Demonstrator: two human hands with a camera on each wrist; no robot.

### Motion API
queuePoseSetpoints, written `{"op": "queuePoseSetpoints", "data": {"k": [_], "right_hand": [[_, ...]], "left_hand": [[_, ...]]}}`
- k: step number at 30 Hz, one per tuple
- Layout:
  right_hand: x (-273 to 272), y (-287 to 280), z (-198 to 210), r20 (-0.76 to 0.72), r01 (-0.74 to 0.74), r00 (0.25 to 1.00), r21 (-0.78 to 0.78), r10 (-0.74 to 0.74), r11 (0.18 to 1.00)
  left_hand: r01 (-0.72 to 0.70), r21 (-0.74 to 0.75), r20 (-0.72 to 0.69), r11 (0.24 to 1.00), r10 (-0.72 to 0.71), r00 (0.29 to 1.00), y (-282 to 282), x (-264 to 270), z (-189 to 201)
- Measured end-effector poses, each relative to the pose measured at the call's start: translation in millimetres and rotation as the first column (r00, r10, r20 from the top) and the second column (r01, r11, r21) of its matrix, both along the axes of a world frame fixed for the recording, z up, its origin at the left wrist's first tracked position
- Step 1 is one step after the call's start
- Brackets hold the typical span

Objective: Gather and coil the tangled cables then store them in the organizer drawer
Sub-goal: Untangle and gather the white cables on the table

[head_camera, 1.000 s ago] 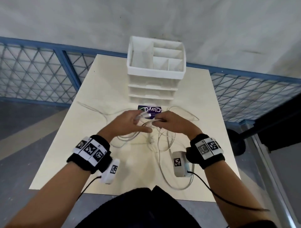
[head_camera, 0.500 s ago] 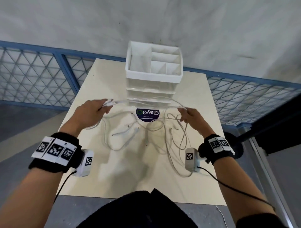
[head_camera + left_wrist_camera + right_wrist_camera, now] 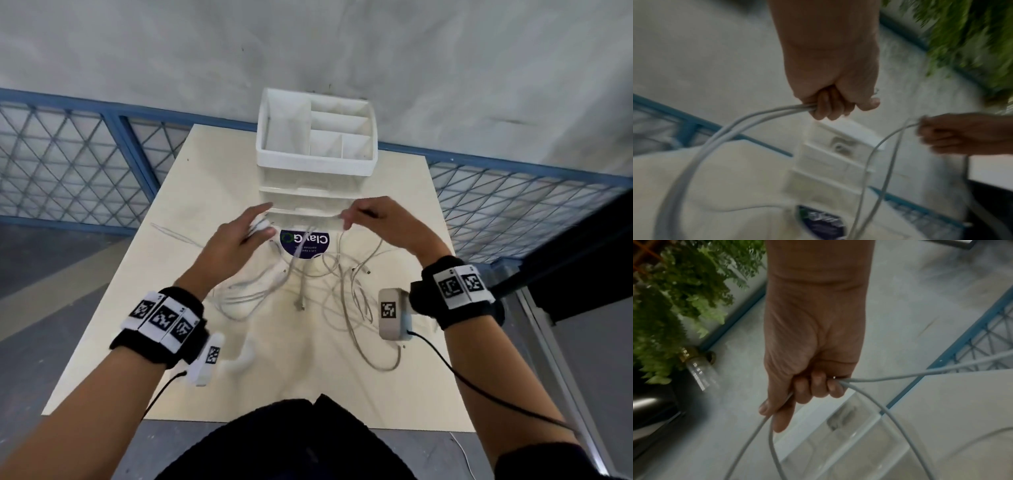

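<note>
Several thin white cables [image 3: 329,281] lie tangled on the pale table [image 3: 144,308], in front of the white organizer [image 3: 317,161] with closed drawers [image 3: 301,202]. My left hand [image 3: 239,236] is lifted above the tangle and grips looped strands of white cable [image 3: 756,118] in its curled fingers. My right hand [image 3: 380,219] is level with it, to the right, and holds another stretch of cable [image 3: 869,391] in curled fingers. A strand runs between the two hands in front of the drawers. Loops hang down from both hands to the table.
A round dark-blue sticker [image 3: 304,241] sits on the table just before the organizer. A blue mesh railing [image 3: 68,164] borders the table's far side and both ends. A loose cable loop [image 3: 380,356] reaches toward the near right edge. A dark stand [image 3: 565,253] is at right.
Both hands pulled apart from the middle with a cable between them, then came closer together again and slightly farther up toward the drawers. The camera tilted a little.
</note>
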State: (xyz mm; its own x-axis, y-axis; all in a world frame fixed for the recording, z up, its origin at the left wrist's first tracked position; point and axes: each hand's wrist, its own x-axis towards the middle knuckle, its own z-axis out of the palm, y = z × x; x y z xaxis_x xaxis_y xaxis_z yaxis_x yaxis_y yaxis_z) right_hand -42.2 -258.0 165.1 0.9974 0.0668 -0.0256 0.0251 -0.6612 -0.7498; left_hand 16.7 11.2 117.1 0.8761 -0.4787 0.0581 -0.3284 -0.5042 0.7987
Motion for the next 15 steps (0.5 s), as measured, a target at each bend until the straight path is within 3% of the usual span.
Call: {"op": "queuePoseSetpoints", "data": {"k": [3,5,7,11,15], "right_hand": [[3.9,25.8,-3.0,-0.016,-0.076,0.997,-0.035,0.075,0.997],[5.2,31.7,-0.8,0.0,-0.092,0.996,-0.037,0.093,0.995],[2.5,22.6,0.7,-0.017,-0.059,0.998,-0.004,0.059,0.998],[-9.8,-18.4,-14.4,-0.056,0.195,0.98,0.108,-0.189,0.975],[-20.3,-49.0,-42.0,-0.041,0.445,0.895,0.15,-0.444,0.883]], "left_hand": [[0.185,-0.084,-0.088,0.979,-0.192,0.977,-39.3,-10.2,17.4],[0.29,0.021,-0.112,0.957,-0.286,0.952,-51.2,-11.0,14.3],[0.308,0.094,-0.07,0.947,-0.302,0.951,-48.9,-5.8,11.1],[0.216,0.061,0.061,0.974,-0.22,0.974,-14.8,9.7,14.4],[0.126,0.099,0.119,0.987,-0.138,0.983,21.4,23.4,12.2]]}}
